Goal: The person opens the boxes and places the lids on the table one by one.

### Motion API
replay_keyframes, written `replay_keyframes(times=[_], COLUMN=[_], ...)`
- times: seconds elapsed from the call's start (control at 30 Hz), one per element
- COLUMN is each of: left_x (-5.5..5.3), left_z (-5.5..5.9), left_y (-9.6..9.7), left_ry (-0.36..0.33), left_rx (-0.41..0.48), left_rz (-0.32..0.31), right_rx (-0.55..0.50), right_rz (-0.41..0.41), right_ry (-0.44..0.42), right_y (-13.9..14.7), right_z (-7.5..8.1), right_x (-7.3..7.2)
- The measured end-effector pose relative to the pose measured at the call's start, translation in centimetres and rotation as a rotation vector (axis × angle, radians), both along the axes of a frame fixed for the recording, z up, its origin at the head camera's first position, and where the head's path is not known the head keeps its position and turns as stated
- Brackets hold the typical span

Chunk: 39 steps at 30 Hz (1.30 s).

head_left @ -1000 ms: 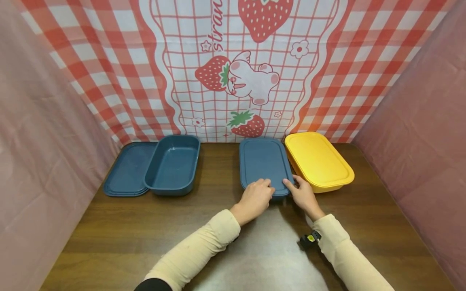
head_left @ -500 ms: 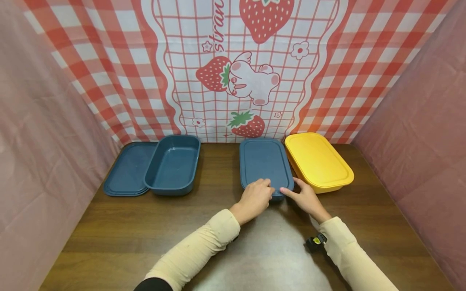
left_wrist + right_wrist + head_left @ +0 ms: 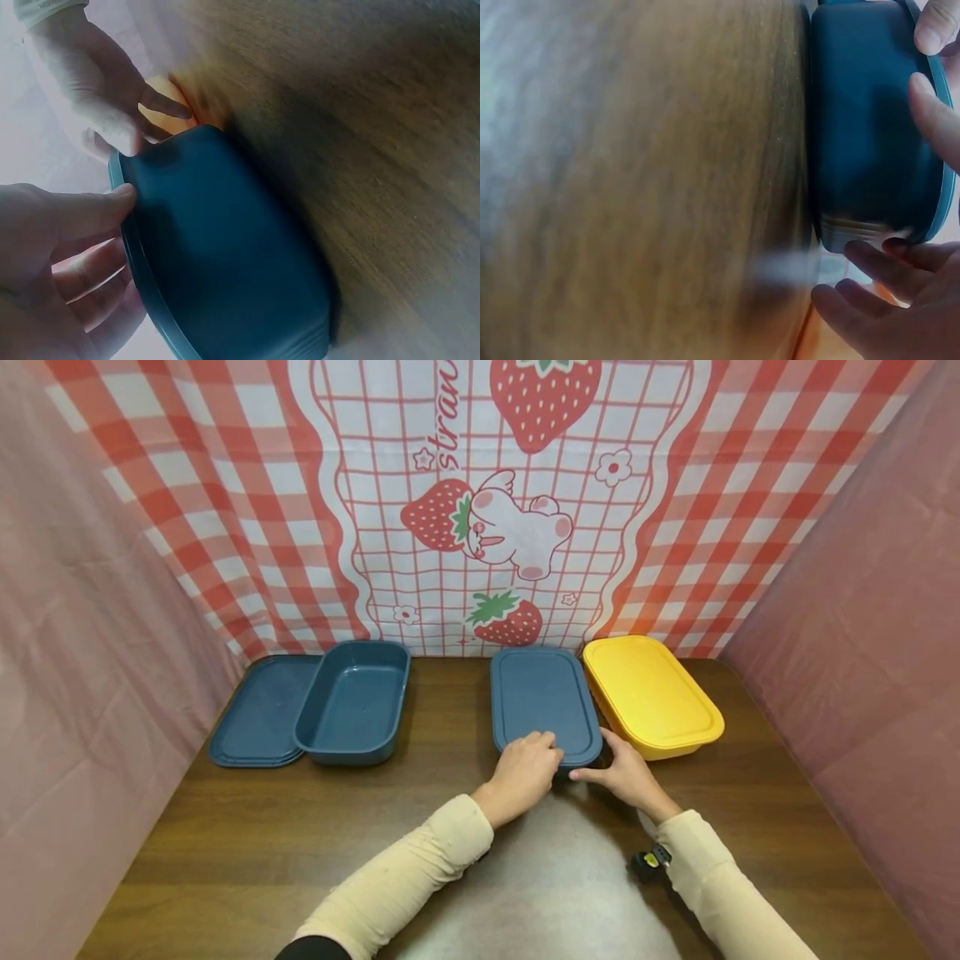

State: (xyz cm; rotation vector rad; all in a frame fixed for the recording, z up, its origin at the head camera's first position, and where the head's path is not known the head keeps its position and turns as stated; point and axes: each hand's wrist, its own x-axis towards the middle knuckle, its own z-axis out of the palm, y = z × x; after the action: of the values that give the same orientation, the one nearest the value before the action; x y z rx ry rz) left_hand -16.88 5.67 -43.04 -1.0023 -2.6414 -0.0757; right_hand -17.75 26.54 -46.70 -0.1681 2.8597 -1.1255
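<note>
A rectangular blue food container with its blue lid on top stands at the back, right of the middle. At the lid's front edge, my left hand pinches the rim. In the left wrist view its thumb presses just under the rim, with the other fingers above. My right hand reaches round the front right corner of the lid. Its thumb lies at the front rim of the container body, and the other fingers curve along the right side.
Close to the right stands a yellow lidded container. On the left, an open blue container overlaps a loose blue lid lying on the wooden table. A patterned curtain hangs behind, and pink cloth flanks both sides.
My right thumb has slid from the lid's top at the corner down to its front edge. The left hand keeps its place, and the containers stay where they were.
</note>
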Motion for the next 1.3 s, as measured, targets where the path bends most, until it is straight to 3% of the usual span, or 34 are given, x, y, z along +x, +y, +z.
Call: replay_keyframes(times=[0.3,0.53,0.97,1.3], left_x=[0.8,1.6,2.1,1.9], left_z=[0.8,0.9,-0.2,-0.4], left_y=[1.1,2.6,3.2,2.8], left_ry=[-0.026,-0.012,0.164,0.177], left_rx=[-0.061,-0.127,-0.083,-0.067], left_rz=[0.110,0.179,0.229,0.193], right_rx=[0.037,-0.031,-0.099,-0.092], right_rz=[0.004,0.007,0.017,0.012], right_ry=[0.014,0.003,-0.013,-0.005], right_y=[-0.3,-0.4,-0.6,-0.5], right_z=[-0.1,-0.6,-0.9,-0.9], right_x=[-0.3,-0.4,-0.6,-0.8])
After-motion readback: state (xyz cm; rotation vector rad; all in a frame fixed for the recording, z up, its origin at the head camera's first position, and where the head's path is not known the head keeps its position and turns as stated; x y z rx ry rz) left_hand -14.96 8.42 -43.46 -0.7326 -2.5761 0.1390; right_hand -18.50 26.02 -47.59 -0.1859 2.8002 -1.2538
